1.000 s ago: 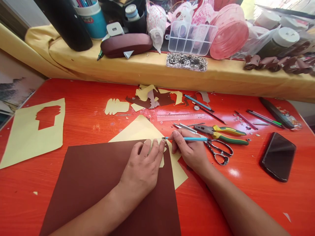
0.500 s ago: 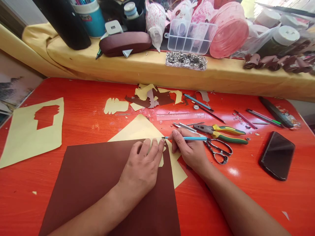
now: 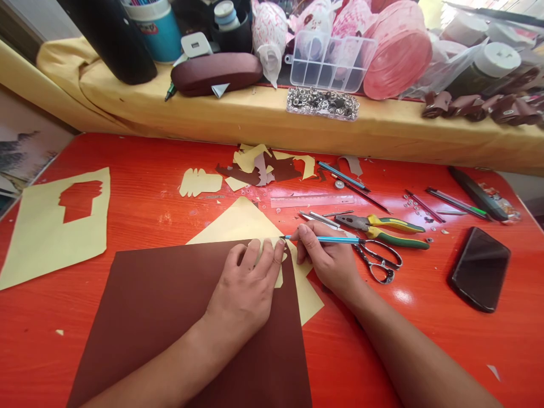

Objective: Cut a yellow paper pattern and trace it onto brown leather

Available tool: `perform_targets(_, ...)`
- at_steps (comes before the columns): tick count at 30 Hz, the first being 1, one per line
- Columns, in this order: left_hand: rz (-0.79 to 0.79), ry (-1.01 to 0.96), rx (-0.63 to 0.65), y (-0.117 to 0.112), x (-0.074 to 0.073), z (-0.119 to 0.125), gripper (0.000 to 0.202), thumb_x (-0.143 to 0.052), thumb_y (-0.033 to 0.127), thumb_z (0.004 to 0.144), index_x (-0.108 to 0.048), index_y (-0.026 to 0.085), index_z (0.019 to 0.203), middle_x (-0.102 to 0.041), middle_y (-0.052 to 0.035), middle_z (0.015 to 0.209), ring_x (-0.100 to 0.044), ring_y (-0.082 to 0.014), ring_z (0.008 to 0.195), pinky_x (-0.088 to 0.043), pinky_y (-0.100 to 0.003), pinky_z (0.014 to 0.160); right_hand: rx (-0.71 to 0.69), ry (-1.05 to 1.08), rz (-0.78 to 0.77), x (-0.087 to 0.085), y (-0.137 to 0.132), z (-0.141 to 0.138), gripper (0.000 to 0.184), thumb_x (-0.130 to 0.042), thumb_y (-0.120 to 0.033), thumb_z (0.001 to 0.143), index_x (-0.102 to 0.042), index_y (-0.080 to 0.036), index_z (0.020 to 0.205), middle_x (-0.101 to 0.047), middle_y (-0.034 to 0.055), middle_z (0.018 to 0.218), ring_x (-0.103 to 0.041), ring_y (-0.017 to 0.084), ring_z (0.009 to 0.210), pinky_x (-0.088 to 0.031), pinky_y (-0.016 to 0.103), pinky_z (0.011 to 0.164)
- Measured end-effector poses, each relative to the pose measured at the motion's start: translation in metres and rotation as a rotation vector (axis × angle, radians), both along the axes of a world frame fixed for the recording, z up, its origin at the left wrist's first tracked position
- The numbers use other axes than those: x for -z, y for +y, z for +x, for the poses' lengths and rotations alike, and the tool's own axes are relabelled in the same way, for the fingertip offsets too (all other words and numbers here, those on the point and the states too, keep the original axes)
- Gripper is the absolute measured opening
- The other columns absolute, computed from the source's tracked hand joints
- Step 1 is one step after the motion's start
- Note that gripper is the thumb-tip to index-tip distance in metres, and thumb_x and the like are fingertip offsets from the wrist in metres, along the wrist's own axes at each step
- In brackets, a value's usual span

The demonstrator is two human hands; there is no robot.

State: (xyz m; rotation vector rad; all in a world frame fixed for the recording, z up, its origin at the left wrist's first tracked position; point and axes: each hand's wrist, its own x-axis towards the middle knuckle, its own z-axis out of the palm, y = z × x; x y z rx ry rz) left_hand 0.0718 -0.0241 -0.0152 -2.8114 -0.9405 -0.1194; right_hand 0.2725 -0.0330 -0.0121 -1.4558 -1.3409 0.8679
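Note:
A brown sheet [image 3: 170,306] lies on the red table, partly over a yellow sheet [image 3: 238,221]. My left hand [image 3: 249,283] lies flat on the brown sheet near its top right corner, fingers stretched forward. Under those fingers is a small cut-out yellow piece [image 3: 279,279], mostly hidden. My right hand [image 3: 325,258] pinches a blue pen [image 3: 335,239], held almost level, its tip pointing left. That tip meets the edge of the yellow piece beside my left fingertips. Black-handled scissors [image 3: 380,260] lie just right of my right hand, their blades partly covered.
Pliers [image 3: 378,229], a clear ruler [image 3: 312,201] and pens lie beyond my hands. At right is a phone [image 3: 479,269]. Paper scraps [image 3: 272,167] and a cut-out yellow shape [image 3: 199,182] are behind. A yellow sheet with a hole [image 3: 42,238] lies left. A cloth-covered ledge [image 3: 212,119] bounds the back.

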Motion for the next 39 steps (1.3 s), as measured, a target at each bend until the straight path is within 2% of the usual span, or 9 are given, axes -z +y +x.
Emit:
perform_targets(11, -0.008, -0.006, -0.001, -0.0003, 0.0005, -0.0007, 0.058, -0.054, 0.015, 0.096, -0.060, 0.011, 0.154, -0.069, -0.0141, 0.142, -0.057, -0.0335, 0.125, -0.044, -0.048, 0.102, 0.009, -0.025, -0.010, 0.0000, 0.0014, 0.0006, 0.047, -0.052, -0.054, 0.112, -0.069, -0.023, 0.080, -0.062, -0.0027, 0.053, -0.055, 0.018, 0.051, -0.047, 0.033, 0.061)
perform_targets(21, -0.013, 0.001, 0.001, -0.0004, 0.0002, -0.0003, 0.059, -0.054, 0.015, 0.097, -0.059, 0.013, 0.155, -0.068, -0.0154, 0.143, -0.057, -0.0337, 0.126, -0.044, -0.048, 0.103, 0.016, -0.015, -0.027, -0.0002, -0.0015, 0.0011, 0.048, -0.053, -0.056, 0.111, -0.069, -0.024, 0.079, -0.062, -0.0027, 0.051, -0.054, 0.018, 0.048, -0.046, 0.033, 0.056)
perform_targets(27, -0.005, -0.009, -0.001, -0.0003, 0.0005, -0.0005, 0.058, -0.052, 0.014, 0.097, -0.059, 0.012, 0.155, -0.069, -0.0136, 0.143, -0.056, -0.0335, 0.126, -0.044, -0.047, 0.104, 0.026, -0.018, -0.028, 0.0004, -0.0005, 0.0016, 0.048, -0.052, -0.056, 0.111, -0.070, -0.024, 0.080, -0.062, -0.0026, 0.051, -0.056, 0.018, 0.049, -0.048, 0.033, 0.058)
perform_targets(39, -0.033, -0.006, -0.005, -0.0003, -0.0011, 0.0002, 0.059, -0.055, 0.015, 0.097, -0.058, 0.012, 0.156, -0.067, -0.0169, 0.143, -0.057, -0.0338, 0.126, -0.044, -0.048, 0.104, 0.049, -0.023, -0.047, -0.0021, -0.0016, 0.0017, 0.051, -0.051, -0.061, 0.110, -0.068, -0.025, 0.079, -0.062, -0.0027, 0.051, -0.057, 0.019, 0.050, -0.050, 0.034, 0.060)
